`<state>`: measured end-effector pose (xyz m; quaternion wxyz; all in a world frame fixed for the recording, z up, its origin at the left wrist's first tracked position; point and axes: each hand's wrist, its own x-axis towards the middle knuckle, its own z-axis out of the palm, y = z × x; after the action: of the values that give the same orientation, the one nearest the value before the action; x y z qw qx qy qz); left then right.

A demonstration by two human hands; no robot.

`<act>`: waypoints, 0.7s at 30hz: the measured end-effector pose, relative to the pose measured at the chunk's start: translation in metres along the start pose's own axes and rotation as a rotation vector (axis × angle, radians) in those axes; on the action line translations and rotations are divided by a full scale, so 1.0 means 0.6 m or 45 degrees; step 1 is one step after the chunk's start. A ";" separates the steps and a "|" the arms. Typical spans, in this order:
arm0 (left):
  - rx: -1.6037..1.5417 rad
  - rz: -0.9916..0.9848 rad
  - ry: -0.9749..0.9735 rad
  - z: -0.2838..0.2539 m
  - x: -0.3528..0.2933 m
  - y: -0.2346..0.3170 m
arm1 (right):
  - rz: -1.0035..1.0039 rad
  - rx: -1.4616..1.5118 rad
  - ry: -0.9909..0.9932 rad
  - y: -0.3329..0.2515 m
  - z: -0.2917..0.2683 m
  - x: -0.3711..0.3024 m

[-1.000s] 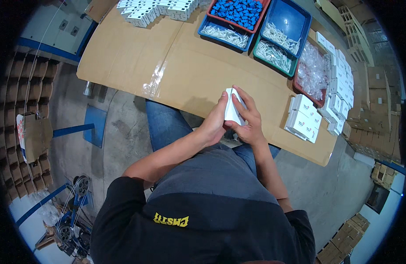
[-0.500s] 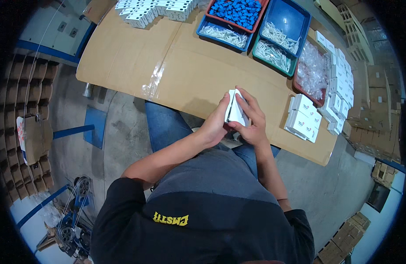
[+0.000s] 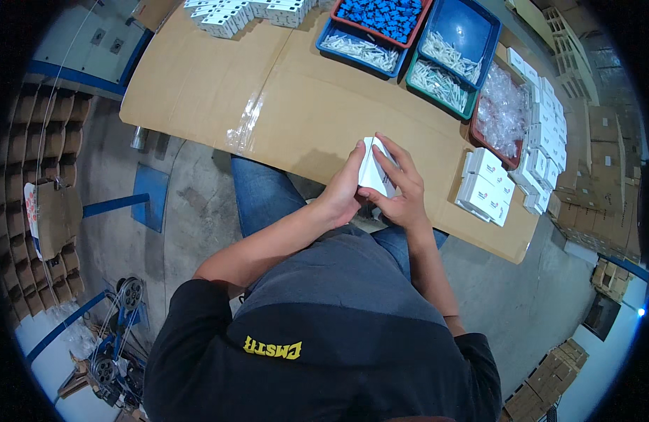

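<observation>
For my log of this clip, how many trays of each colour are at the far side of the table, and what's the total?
Red trays: 2
Blue trays: 2
Green tray: 1
Total: 5

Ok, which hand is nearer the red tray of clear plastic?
Right. The right hand is below and left of the red tray in the picture; the left hand is farther left, across the white box.

White box (image 3: 371,176) — smooth, seemingly card
</observation>
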<state>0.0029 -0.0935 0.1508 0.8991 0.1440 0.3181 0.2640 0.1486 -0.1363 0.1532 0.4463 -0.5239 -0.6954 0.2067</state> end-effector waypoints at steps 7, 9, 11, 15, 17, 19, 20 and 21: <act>0.031 0.018 0.008 0.003 -0.004 0.000 | -0.028 -0.009 -0.010 0.002 0.002 -0.002; 0.111 0.033 0.011 -0.001 -0.004 -0.002 | -0.036 -0.017 -0.026 0.004 -0.001 -0.001; 0.109 0.046 -0.001 -0.004 -0.004 -0.006 | -0.046 -0.026 -0.046 0.006 -0.001 -0.002; 0.129 0.066 0.058 -0.005 -0.006 -0.014 | -0.008 0.049 -0.096 0.011 0.003 -0.011; 0.136 0.058 0.053 -0.005 -0.005 -0.014 | -0.001 0.036 -0.113 0.009 0.003 -0.013; 0.144 0.051 0.048 -0.005 -0.004 -0.013 | 0.044 0.053 -0.103 0.005 0.002 -0.010; 0.121 0.048 0.035 -0.006 -0.002 -0.012 | 0.044 0.054 -0.103 0.002 -0.001 -0.006; 0.099 0.045 0.022 -0.006 -0.001 -0.010 | 0.027 0.021 -0.113 -0.003 -0.006 0.000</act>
<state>0.0026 -0.0983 0.1457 0.8853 0.1821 0.3330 0.2687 0.1507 -0.1375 0.1565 0.4170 -0.5179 -0.7072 0.2404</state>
